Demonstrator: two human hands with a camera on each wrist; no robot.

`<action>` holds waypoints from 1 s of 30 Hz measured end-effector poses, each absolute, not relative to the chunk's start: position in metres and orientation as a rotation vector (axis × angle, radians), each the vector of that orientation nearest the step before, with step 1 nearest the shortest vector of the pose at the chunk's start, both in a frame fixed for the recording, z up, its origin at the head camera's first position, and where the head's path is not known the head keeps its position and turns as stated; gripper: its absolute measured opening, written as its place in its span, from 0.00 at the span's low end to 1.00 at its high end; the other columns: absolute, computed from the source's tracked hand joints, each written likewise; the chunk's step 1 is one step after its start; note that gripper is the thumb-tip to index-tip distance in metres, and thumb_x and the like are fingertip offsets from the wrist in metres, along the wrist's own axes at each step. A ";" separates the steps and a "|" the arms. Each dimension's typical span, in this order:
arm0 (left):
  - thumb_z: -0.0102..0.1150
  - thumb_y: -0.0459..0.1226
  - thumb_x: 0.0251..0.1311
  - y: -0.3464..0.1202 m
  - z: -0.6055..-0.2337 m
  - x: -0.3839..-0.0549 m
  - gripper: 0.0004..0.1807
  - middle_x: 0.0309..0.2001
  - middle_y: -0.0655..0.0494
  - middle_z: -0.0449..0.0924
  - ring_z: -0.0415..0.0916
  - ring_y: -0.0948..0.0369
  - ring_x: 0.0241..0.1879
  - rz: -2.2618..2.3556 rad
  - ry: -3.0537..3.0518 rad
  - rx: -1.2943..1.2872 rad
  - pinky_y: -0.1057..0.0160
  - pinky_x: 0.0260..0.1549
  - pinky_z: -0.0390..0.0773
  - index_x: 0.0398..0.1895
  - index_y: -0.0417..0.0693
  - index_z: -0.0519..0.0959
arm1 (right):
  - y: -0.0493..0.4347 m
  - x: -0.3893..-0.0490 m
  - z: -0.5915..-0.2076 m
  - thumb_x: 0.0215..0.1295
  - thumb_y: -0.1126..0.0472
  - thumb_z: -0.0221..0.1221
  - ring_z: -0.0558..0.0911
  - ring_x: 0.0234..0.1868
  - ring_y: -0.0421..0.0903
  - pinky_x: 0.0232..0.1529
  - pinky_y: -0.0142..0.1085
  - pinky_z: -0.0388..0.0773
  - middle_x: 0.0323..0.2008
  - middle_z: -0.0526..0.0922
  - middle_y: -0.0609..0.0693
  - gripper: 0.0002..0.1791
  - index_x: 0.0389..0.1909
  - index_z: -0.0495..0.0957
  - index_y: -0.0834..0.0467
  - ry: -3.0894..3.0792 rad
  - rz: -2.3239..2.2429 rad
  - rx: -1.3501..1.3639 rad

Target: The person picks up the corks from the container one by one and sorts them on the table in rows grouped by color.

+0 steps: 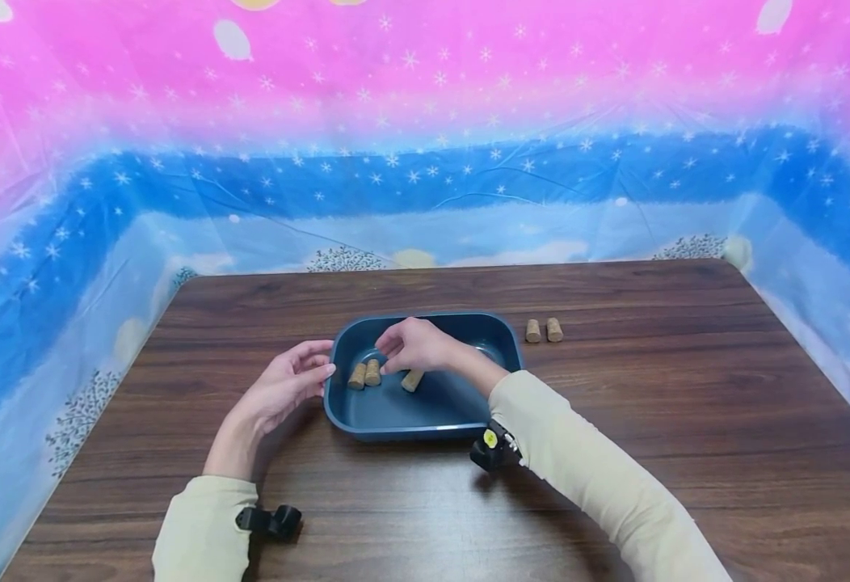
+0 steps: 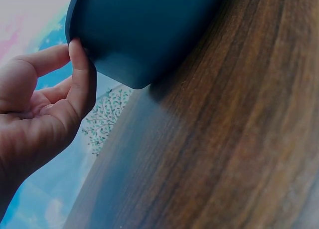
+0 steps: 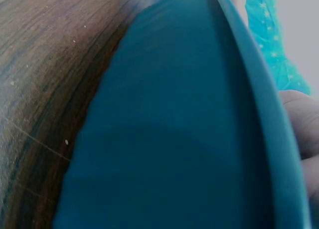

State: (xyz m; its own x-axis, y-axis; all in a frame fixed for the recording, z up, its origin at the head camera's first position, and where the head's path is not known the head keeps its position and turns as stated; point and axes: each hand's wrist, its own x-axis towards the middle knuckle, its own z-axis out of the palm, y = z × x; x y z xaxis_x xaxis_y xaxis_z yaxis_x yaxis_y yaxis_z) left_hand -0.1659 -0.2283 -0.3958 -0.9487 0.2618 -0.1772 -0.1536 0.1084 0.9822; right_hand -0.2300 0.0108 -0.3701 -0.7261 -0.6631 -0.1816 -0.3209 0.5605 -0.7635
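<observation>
A dark blue rectangular tub (image 1: 425,428) stands on the table with cork stoppers in it. My left hand (image 1: 290,381) pinches the tub's left rim between thumb and fingers; the left wrist view shows this hand (image 2: 47,92) at the rim too. Over the inside of the tub, my right hand (image 1: 419,346) reaches down, its fingers loosely bent and nothing visible between them. Two corks, a left one (image 1: 356,377) and a right one (image 1: 372,373), stand side by side near its fingertips. Another cork (image 1: 411,381) leans below the palm, partly hidden. In the right wrist view the tub's wall (image 3: 164,114) covers most of that hand.
Two more corks, one (image 1: 532,331) beside the other (image 1: 554,330), stand on the wooden table (image 1: 650,388) just right of the tub. A patterned pink and blue cloth (image 1: 425,178) hangs behind the table and along its sides.
</observation>
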 end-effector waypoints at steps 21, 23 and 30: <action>0.53 0.33 0.70 -0.228 -0.398 -0.168 0.29 0.49 0.40 0.70 0.77 0.61 0.40 1.923 2.071 0.112 0.64 0.44 0.79 0.69 0.32 0.57 | -0.007 -0.224 -0.382 0.58 0.64 0.68 0.81 0.50 0.46 0.51 0.35 0.76 0.49 0.82 0.55 0.23 0.55 0.78 0.64 2.514 -0.792 -0.815; 0.53 0.34 0.69 -0.228 -0.398 -0.168 0.30 0.49 0.40 0.70 0.77 0.61 0.40 1.919 2.075 0.114 0.64 0.44 0.79 0.69 0.32 0.57 | -0.008 -0.223 -0.382 0.58 0.64 0.68 0.81 0.49 0.46 0.51 0.35 0.76 0.48 0.83 0.55 0.22 0.54 0.79 0.64 2.526 -0.783 -0.818; 0.55 0.34 0.69 -0.228 -0.398 -0.168 0.30 0.47 0.44 0.71 0.77 0.61 0.39 1.906 2.091 0.100 0.64 0.44 0.79 0.69 0.33 0.58 | -0.011 -0.220 -0.383 0.58 0.61 0.68 0.80 0.47 0.46 0.49 0.36 0.76 0.46 0.84 0.53 0.20 0.51 0.81 0.62 2.595 -0.710 -0.875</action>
